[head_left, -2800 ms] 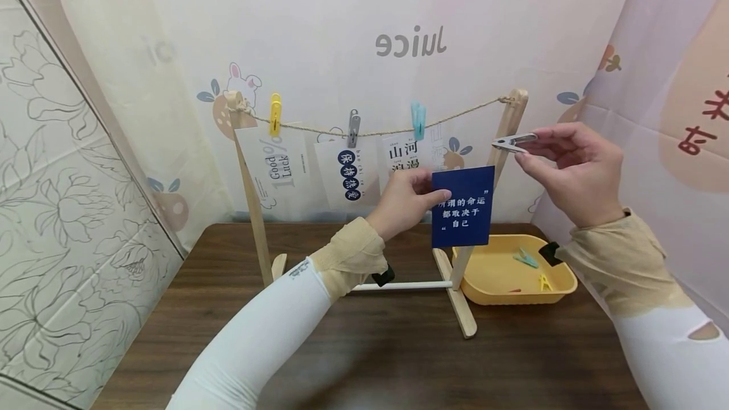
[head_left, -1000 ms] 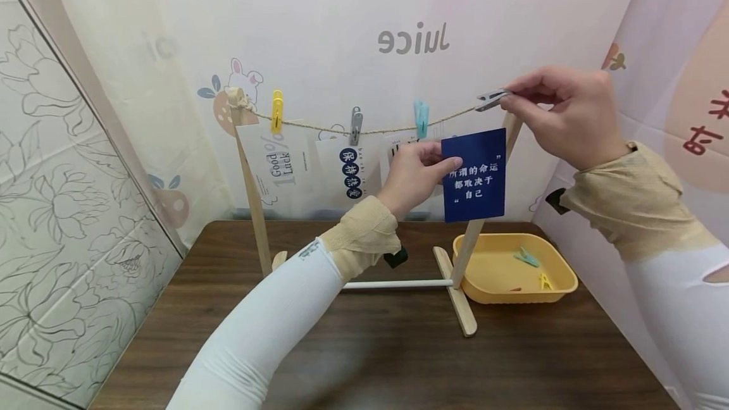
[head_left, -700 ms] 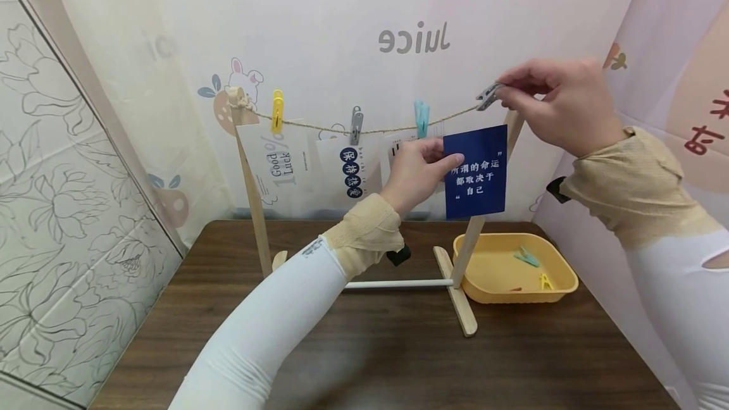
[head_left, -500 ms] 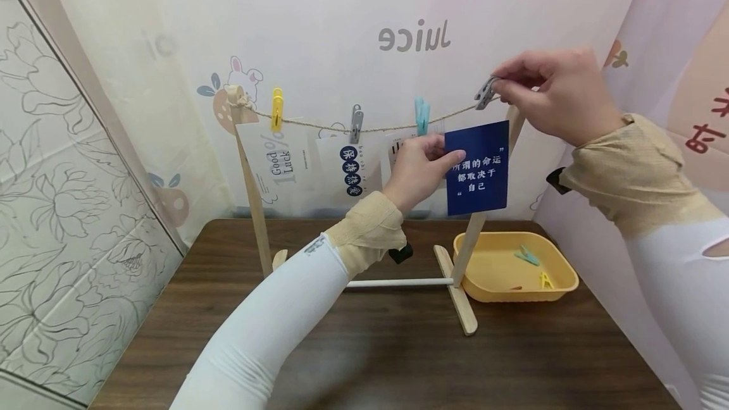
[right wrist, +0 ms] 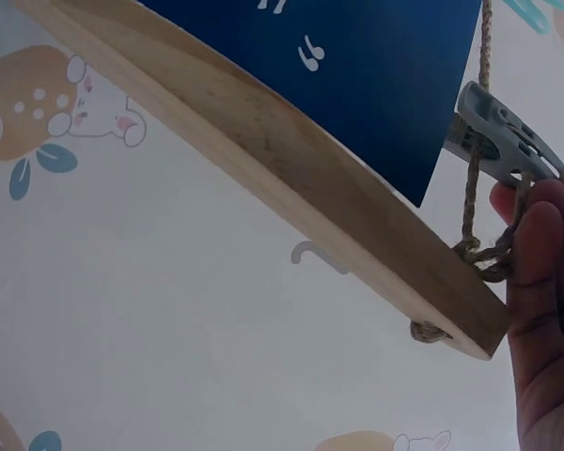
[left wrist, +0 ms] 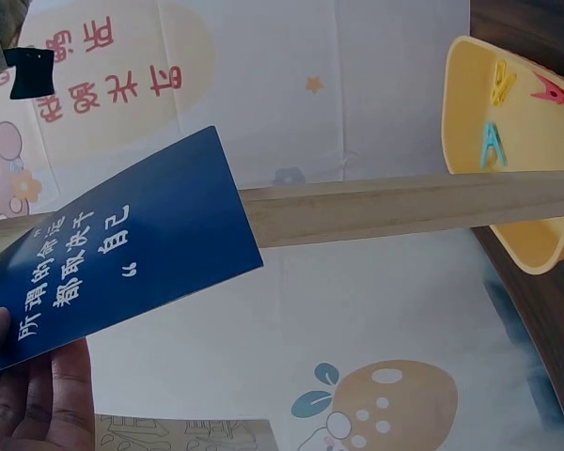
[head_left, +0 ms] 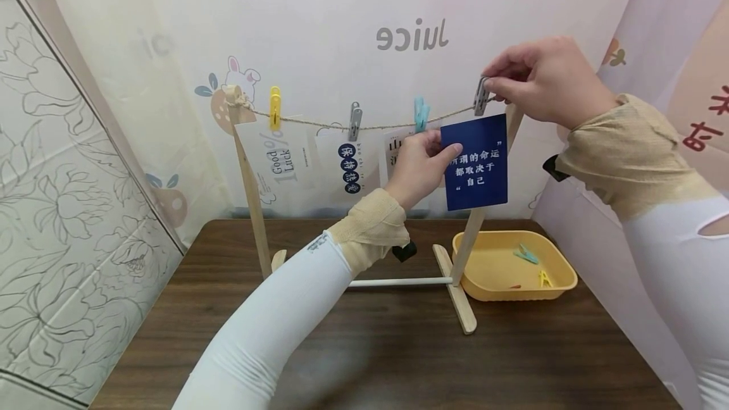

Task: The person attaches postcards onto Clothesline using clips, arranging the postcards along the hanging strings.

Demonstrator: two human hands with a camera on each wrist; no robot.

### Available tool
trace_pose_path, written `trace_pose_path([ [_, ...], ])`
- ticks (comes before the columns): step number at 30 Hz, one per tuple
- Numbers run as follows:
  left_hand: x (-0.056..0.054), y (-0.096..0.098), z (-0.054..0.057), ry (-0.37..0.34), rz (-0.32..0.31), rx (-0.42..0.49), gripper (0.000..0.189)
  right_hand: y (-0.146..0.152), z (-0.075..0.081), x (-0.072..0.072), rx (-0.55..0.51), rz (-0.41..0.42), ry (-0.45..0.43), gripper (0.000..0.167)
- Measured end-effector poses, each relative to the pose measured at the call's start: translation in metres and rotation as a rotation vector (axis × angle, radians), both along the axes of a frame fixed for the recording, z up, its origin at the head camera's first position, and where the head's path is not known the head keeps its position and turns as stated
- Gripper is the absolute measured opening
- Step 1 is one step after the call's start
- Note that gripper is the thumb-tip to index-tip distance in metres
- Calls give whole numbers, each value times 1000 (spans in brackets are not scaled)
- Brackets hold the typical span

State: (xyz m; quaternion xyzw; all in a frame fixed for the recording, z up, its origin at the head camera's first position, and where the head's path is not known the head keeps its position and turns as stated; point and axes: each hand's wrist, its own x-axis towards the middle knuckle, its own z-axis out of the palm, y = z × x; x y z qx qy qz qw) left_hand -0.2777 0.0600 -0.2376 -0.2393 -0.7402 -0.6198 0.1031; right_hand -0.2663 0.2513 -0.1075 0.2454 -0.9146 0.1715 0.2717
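Note:
My left hand [head_left: 418, 166] pinches the left edge of a dark blue card [head_left: 478, 192] with white Chinese writing, thumb in front and fingers behind. The card hangs slightly tilted just under the right end of a twine line [head_left: 387, 126]. My right hand [head_left: 549, 84] pinches the handles of a grey clothespin [head_left: 481, 97], held upright at the line above the card. In the right wrist view the clothespin [right wrist: 503, 136] has its jaws about the twine, close beside the card's edge.
A yellow clothespin [head_left: 276, 109], a grey one [head_left: 355, 122] and a light blue one [head_left: 421, 114] hold pale cards on the line. It is strung between wooden posts [head_left: 249, 201]. A yellow tray [head_left: 495, 296] with several clothespins stands at right on the brown table [head_left: 398, 353].
My left hand has raised the blue card toward the line. The right hand has brought the grey clothespin up and leftward to the twine, turning it from nearly level to upright.

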Motion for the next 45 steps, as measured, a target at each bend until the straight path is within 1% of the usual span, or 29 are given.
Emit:
trace_pose_path([
  [2, 0, 0, 0, -5, 4, 4, 19, 0, 1, -1, 14, -9, -24, 21],
  [9, 0, 1, 2, -21, 20, 6, 21, -1, 7, -5, 16, -15, -123, 22],
  [13, 0, 2, 3, -31, 28, 19, 22, -2, 11, -6, 63, -25, -161, 22],
  [16, 1, 2, 3, -31, 26, 30, 23, -4, 12, -6, 76, -30, -187, 21],
  [22, 0, 2, 1, -35, 22, 40, 22, -4, 12, -6, 79, -25, -212, 24],
  [29, 0, 4, 1, -35, 29, 44, 22, 0, 16, -9, 40, -28, -283, 32],
  [31, 0, 4, 1, -34, 26, 46, 21, 0, 17, -9, 38, -31, -290, 34],
  [35, 1, 3, 1, -47, 26, 39, 22, 0, 17, -10, 32, -30, -281, 35],
  [39, 1, 2, -1, -57, 52, 4, 22, -2, 17, -9, 22, -28, -245, 35],
  [42, 2, 1, -4, -63, 59, -16, 24, -3, 15, -5, 7, -28, -188, 33],
  [45, 2, -2, -7, -80, 46, -24, 28, -4, 12, 0, -23, -11, -90, 28],
])
